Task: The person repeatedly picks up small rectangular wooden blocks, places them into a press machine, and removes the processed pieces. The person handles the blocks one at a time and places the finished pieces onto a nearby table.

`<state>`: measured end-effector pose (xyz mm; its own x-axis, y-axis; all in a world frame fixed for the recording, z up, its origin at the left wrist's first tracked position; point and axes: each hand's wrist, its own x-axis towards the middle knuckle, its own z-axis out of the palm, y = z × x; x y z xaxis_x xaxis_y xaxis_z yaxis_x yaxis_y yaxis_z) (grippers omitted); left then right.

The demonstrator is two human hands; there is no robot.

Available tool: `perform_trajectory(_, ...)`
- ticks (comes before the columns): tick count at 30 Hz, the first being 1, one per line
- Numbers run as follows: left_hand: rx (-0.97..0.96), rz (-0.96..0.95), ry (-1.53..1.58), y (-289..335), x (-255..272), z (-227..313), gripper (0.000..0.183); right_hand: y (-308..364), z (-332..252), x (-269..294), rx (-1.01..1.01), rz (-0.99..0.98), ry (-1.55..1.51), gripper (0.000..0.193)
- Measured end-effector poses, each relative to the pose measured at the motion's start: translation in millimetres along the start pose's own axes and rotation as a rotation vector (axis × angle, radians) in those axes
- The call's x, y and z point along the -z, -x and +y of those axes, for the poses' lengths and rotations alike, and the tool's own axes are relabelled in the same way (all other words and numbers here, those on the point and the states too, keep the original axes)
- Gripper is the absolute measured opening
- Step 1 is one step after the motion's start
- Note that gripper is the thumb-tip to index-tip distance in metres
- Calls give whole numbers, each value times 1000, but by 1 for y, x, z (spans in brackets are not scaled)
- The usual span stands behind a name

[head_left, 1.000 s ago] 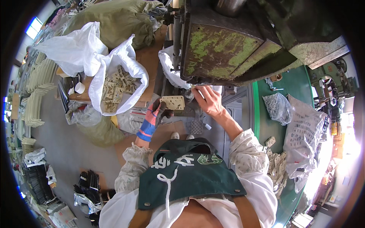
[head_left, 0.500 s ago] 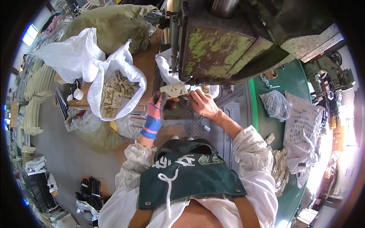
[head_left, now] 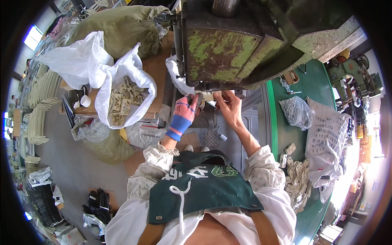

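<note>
A small cream-coloured flat plate spans the gap between my hands, just below the lower edge of the press head. My left hand, in a pink and blue knitted glove with dark fingertips, is closed on the plate's left end. At its right end the bare fingers of my right hand pinch it. Part of the plate is hidden by the fingers and the machine, so its holes do not show clearly.
A white sack of similar cream plates stands open on a brown table at the left. More plates lie piled on the green table at the right, near a clear bag of small parts. A foot pedal is below.
Both hands have carried the plate rightward, from in front of the press to just under its edge. Earlier its holed face showed plainly; now it is seen as a narrow strip.
</note>
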<state>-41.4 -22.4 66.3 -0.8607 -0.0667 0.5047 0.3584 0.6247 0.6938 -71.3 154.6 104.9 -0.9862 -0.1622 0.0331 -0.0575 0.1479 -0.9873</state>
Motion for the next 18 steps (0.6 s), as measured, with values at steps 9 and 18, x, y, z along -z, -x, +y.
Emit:
perform_trajectory(9, 258, -76, 315, 6, 8, 13, 35, 1, 0, -1, -83, 10, -139, 34)
perform_trajectory(18, 913, -227, 840, -3, -3, 0, 36, -113, 190, 45, 609, -166, 772, 28)
